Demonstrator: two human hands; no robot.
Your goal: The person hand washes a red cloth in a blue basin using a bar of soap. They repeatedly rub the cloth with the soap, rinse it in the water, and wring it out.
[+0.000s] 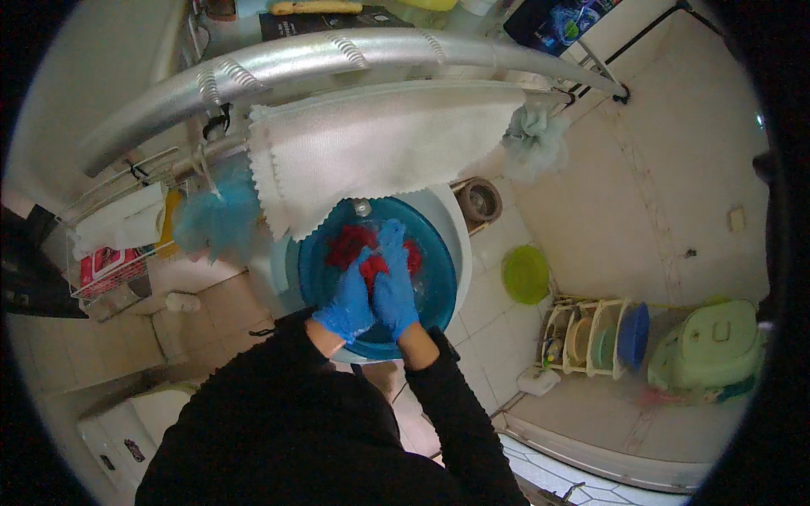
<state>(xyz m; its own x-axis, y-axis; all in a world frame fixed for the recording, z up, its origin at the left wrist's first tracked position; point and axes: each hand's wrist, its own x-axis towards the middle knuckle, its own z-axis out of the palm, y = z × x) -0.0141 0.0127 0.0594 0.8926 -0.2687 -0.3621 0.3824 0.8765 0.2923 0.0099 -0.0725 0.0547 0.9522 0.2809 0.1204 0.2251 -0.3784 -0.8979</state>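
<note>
Both of my hands wear blue gloves and are over a round blue plastic basin. Red cloth is bunched between my palms, and more of it spreads into the basin behind my fingers. My left hand grips the cloth from the left side. On the right, my right hand presses against it with fingers stretched forward. Some fingertips are blurred against the wet cloth. Beneath the basin shows the rim of a white washbasin, and a metal tap juts over its far edge.
A white towel hangs from a rail just beyond the basin, under a thick silver tube. Mesh bath puffs hang at left and right. A wire basket is at left; a green bowl and a rack are at right.
</note>
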